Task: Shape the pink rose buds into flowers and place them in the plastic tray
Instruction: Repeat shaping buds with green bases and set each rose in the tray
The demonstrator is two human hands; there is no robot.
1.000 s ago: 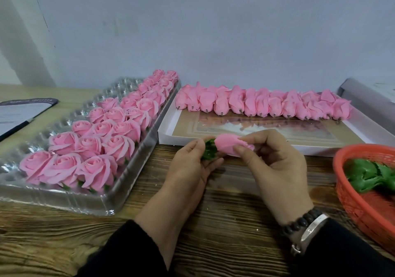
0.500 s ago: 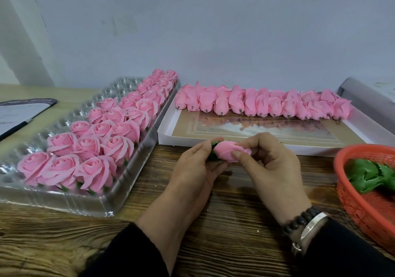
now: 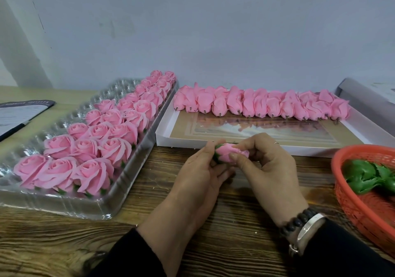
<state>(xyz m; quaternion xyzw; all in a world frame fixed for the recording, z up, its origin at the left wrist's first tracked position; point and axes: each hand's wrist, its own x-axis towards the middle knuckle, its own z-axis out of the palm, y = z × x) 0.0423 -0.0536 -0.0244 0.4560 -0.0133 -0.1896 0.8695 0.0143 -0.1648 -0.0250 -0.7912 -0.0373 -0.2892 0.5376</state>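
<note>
the pink rose bud point(image 3: 229, 154) lies roughly level above the desk point(image 3: 213, 223), its long axis left to right, green base toward the left hand point(image 3: 201, 169), petal tip toward the right hand point(image 3: 267, 165). both hands pinch it together, close in front of the white box point(image 3: 267, 148). the plastic tray point(image 3: 89, 204) sits at left with shaped flowers point(image 3: 94, 146). more buds point(image 3: 260, 105) line the box; an orange basket point(image 3: 350, 204) stands at right; a pale wall point(image 3: 213, 30) rises behind.

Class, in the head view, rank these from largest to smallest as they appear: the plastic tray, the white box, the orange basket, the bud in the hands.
1-2. plastic tray and white box: look alike, and the tray is nearer, so unranked.
3. orange basket, partly cut off by the frame.
4. rose bud, smallest.
</note>
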